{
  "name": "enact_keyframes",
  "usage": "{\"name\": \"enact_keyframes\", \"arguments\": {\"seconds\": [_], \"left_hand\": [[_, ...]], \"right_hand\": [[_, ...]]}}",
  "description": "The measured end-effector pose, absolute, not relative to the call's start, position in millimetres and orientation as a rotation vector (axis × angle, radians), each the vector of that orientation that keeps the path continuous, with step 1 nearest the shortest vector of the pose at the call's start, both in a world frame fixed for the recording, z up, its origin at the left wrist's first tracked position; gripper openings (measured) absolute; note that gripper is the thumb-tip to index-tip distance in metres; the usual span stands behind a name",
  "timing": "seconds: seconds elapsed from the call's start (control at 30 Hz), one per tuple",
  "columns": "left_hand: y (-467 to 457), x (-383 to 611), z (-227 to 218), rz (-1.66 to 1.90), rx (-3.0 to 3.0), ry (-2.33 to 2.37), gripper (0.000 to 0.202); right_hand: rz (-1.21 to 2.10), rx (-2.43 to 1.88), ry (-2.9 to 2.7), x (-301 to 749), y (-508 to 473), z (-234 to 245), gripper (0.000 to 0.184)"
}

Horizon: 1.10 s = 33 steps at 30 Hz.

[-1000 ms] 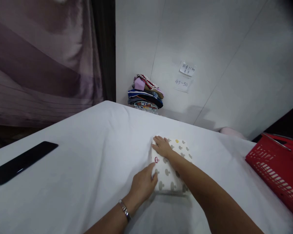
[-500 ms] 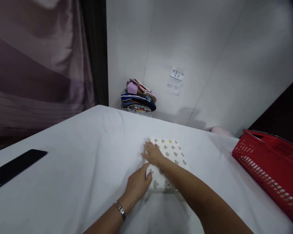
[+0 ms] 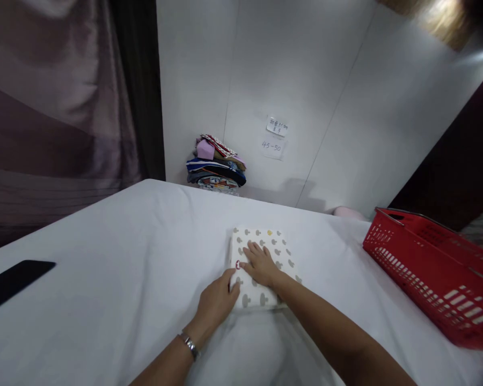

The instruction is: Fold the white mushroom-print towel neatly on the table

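A folded white cloth (image 3: 279, 249) with a grey print and one yellow figure lies flat in front of me, a small red mark at its left edge. My left hand (image 3: 216, 300), with a metal bracelet at the wrist, grips the cloth's left edge between thumb and fingers; some of those fingers are hidden. On top of the cloth my right hand (image 3: 261, 266) lies flat with its fingers spread, just right of the red mark. My right forearm covers the cloth's lower right part.
The cloth rests on a white-covered table (image 3: 185, 241). A red plastic basket (image 3: 422, 262) stands at the right, a black flat object (image 3: 16, 279) at the left. Folded clothes (image 3: 215, 166) are stacked beyond the far edge, near paper notes (image 3: 273, 147) on the wall.
My right hand has slid right and slightly nearer across the cloth, uncovering the red mark. My left hand stays at the left edge. The camera view has shifted to the right.
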<state>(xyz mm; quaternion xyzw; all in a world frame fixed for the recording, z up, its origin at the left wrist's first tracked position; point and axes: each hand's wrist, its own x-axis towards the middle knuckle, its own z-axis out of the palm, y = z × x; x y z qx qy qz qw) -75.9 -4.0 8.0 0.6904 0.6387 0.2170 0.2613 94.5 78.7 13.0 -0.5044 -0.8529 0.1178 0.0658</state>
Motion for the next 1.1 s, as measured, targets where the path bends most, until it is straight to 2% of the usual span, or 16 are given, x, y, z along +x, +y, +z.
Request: {"name": "enact_keyframes", "arguments": {"seconds": [0.2, 0.33, 0.5, 0.6, 0.73, 0.97, 1.1], "left_hand": [[5, -71, 34, 0.699, 1.977, 1.835, 0.037], [36, -41, 52, 0.864, 2.285, 1.641, 0.034], [76, -31, 21, 0.606, 2.155, 1.883, 0.042], [83, -40, -1, 0.598, 2.098, 1.912, 0.045], [82, -45, -8, 0.631, 2.106, 1.886, 0.043], [80, -40, -5, 0.703, 2.051, 1.933, 0.043], [79, -43, 2, 0.813, 1.883, 2.069, 0.045]], "right_hand": [[0.227, -1.558, -2.582, 89, 77, 7, 0.055], [0.159, -1.551, -2.648, 87, 76, 10, 0.058], [0.245, -1.556, -2.622, 94, 68, 17, 0.057], [0.263, -1.595, -2.598, 116, 56, 19, 0.057], [0.238, -1.758, -2.415, 157, 38, 10, 0.056], [0.576, -1.836, -1.796, 203, 36, -16, 0.059], [0.79, -1.794, -1.499, 204, 41, -14, 0.073]]}}
